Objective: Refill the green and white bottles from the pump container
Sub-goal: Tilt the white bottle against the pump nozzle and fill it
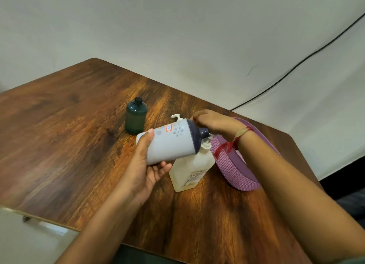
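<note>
A: Where's the white bottle (169, 141)?

B: Tilted above the table (65, 113), left hand (144, 164) fingers wrapped round its base; right hand (213, 121) fingers closed at its dark cap. It hides the pump container (190, 169) top; purple basket (235, 164) beside, green bottle (136, 116) behind.

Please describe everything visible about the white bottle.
The white bottle looks like plastic, with a dark blue shoulder and neck, small round dimples and a red-edged sticker. It is tilted almost flat above the table, neck toward the pump container. The left hand grips its base; the right hand is at its neck.
</note>
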